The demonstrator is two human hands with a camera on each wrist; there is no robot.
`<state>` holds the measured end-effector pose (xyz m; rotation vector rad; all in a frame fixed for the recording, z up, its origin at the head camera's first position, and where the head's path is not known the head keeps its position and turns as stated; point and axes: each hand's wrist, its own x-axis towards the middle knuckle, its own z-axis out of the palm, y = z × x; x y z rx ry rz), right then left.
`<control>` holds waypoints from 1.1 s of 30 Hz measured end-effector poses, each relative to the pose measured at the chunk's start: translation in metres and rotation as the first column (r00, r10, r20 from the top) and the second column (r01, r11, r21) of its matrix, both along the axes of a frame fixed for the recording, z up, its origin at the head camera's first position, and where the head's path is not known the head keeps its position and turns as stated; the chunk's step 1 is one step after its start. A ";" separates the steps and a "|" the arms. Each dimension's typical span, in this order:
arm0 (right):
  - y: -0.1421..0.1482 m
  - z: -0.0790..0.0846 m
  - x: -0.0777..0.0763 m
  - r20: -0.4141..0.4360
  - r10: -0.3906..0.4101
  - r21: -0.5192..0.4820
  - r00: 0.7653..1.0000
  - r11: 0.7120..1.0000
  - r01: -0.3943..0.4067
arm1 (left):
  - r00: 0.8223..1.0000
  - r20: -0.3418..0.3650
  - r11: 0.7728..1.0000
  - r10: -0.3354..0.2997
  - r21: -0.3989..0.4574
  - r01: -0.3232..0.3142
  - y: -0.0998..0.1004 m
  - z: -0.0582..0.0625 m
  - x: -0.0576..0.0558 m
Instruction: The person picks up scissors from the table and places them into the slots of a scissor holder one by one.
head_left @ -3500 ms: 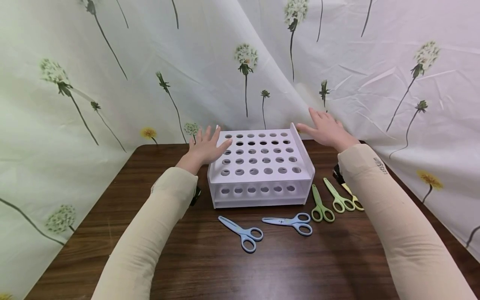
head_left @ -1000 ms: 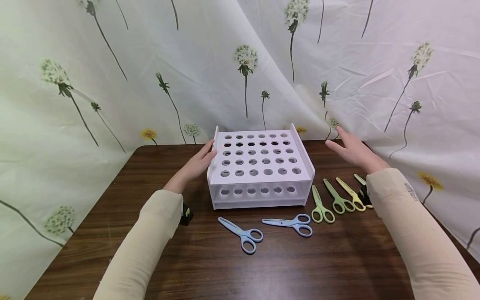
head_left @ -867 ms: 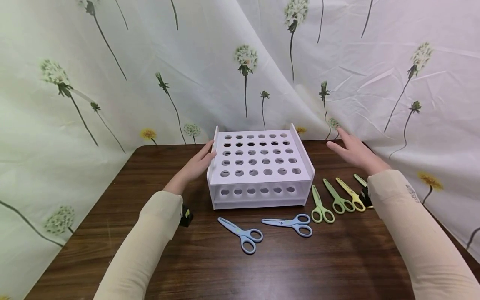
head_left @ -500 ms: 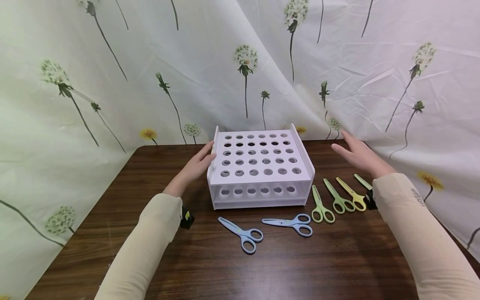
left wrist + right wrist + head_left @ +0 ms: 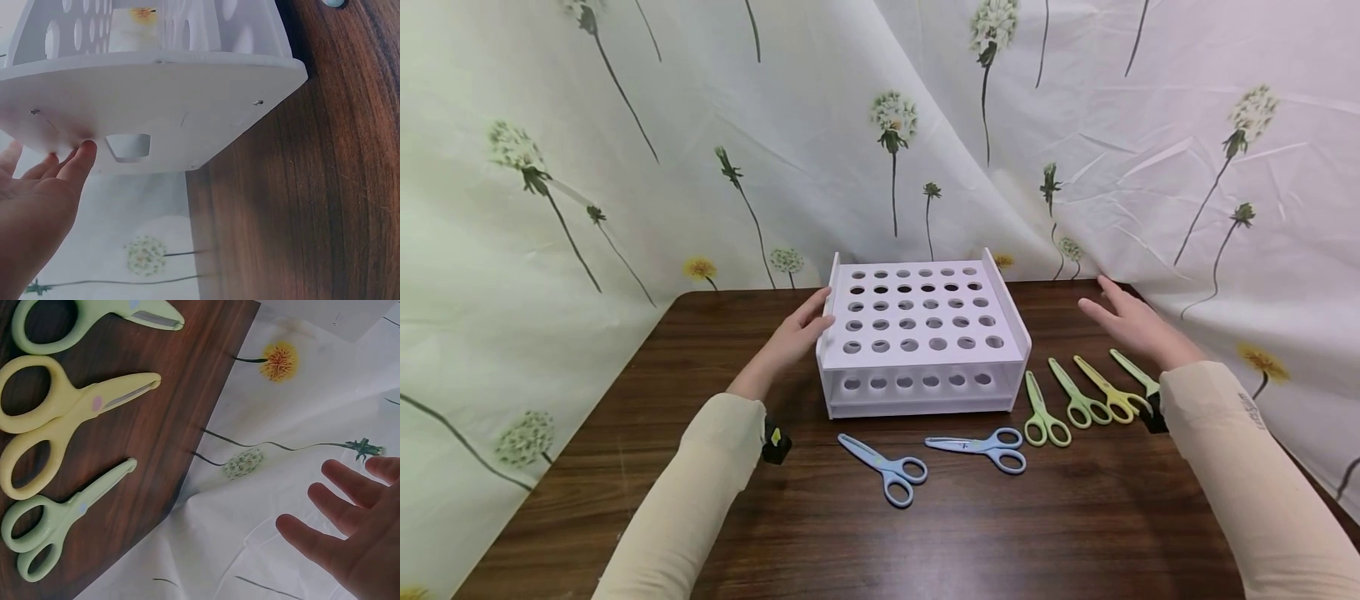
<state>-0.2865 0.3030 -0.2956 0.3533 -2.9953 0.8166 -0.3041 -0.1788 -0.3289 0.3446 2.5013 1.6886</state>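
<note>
A white two-tier rack with rows of round holes stands on the table. My left hand is beside its left side panel; in the left wrist view the loosely bent fingertips meet the panel, without gripping. Out to the right, my right hand is held above the table, holding nothing, its fingers spread in the right wrist view. Below it lie yellow scissors and light green scissors; in the head view the right wrist partly covers the latter's handles. Green scissors lie left of the yellow pair.
Another pair of green scissors lies by the rack's right front corner. Two pairs of blue scissors lie in front of the rack. Behind the dark wooden table hangs a white cloth printed with dandelions.
My left hand has gone from over the rack's left edge down to its side panel. My right hand has moved from the rack's right edge rightward and toward me. Rack and scissors stay put.
</note>
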 end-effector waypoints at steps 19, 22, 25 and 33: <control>0.017 -0.016 0.006 0.062 -0.055 0.004 0.997 0.998 0.055 | 0.999 -0.048 0.998 0.004 0.057 -0.001 0.000 -0.010 0.000; 0.019 -0.017 0.008 0.064 -0.060 0.008 0.996 0.998 0.060 | 0.999 -0.044 0.999 0.009 0.047 -0.007 -0.001 -0.010 0.000; 0.023 -0.019 0.010 0.072 -0.065 0.001 0.995 0.998 0.065 | 0.999 -0.036 0.999 0.020 0.035 -0.019 -0.001 -0.010 0.001; 0.031 -0.025 0.013 0.080 -0.085 0.007 0.993 0.996 0.085 | 0.999 -0.022 0.999 0.036 0.029 -0.036 0.001 -0.009 0.003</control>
